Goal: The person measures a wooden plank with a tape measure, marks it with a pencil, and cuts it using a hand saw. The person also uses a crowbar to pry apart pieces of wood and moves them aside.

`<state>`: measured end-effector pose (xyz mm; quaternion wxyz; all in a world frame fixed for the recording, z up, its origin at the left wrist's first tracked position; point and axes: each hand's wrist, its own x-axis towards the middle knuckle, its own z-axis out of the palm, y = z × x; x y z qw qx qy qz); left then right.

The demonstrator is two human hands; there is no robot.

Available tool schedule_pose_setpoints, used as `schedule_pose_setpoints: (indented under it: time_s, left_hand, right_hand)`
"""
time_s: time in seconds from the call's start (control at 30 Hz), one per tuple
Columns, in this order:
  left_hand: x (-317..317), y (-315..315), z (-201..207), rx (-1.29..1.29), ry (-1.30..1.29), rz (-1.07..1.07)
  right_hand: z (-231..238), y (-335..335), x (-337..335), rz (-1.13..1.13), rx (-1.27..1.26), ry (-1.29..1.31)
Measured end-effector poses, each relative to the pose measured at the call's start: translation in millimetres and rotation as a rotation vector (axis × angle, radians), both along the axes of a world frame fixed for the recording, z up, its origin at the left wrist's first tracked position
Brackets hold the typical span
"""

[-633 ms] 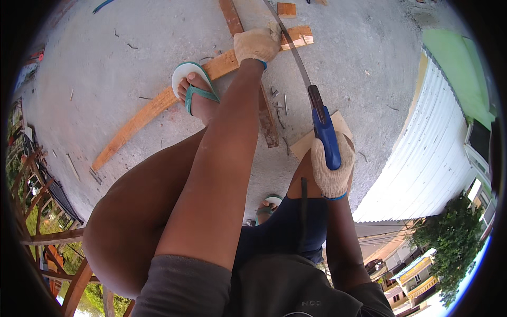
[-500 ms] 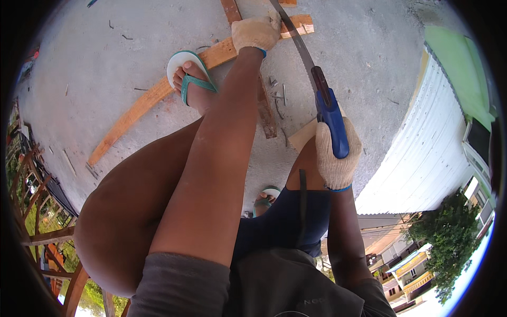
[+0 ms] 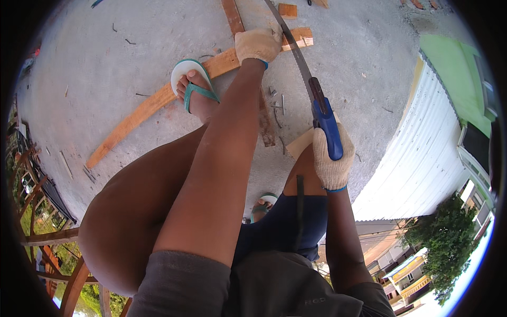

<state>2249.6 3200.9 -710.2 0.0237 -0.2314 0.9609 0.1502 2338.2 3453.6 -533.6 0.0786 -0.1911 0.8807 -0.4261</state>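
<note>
A long wooden plank [image 3: 134,119] lies slantwise on the concrete, with my sandalled foot [image 3: 198,90] on it. My left hand [image 3: 259,43], in a knitted glove, is closed over the plank near its far right end, fingertips partly hidden. Gripped in my gloved right hand [image 3: 334,158] is the blue handle of a handsaw [image 3: 301,61]. Its curved, toothed blade crosses the plank just right of my left hand; the tip runs out of view at the top. Beneath the plank passes a darker, reddish-brown board [image 3: 266,124].
Loose nails [image 3: 283,104] and bits of wire are scattered on the concrete floor [image 3: 364,68]. A small wood offcut [image 3: 288,10] lies beyond the plank's end. Another pale wood piece [image 3: 299,143] sits by my right knee. White corrugated sheeting [image 3: 417,153] stands at right.
The view has shifted slightly, bringing more of the floor and offcut in at the top. Against the plank, the saw has slid a little away from me. Both hands keep their grip.
</note>
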Motion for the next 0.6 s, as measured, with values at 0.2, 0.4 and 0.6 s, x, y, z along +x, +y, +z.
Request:
schedule_pose_setpoints:
  time_s: [0.2, 0.4, 0.6]
  left_hand:
    - [3, 4, 7, 0.005, 0.117, 0.023]
    - [1, 6, -2, -0.050, -0.051, 0.015]
    - [-9, -6, -7, -0.036, 0.115, 0.042]
  right_hand:
    - [-5, 7, 13, -0.108, 0.056, -0.228]
    - [1, -12, 7, -0.020, 0.085, -0.296]
    - [9, -7, 1, 0.029, 0.018, 0.101]
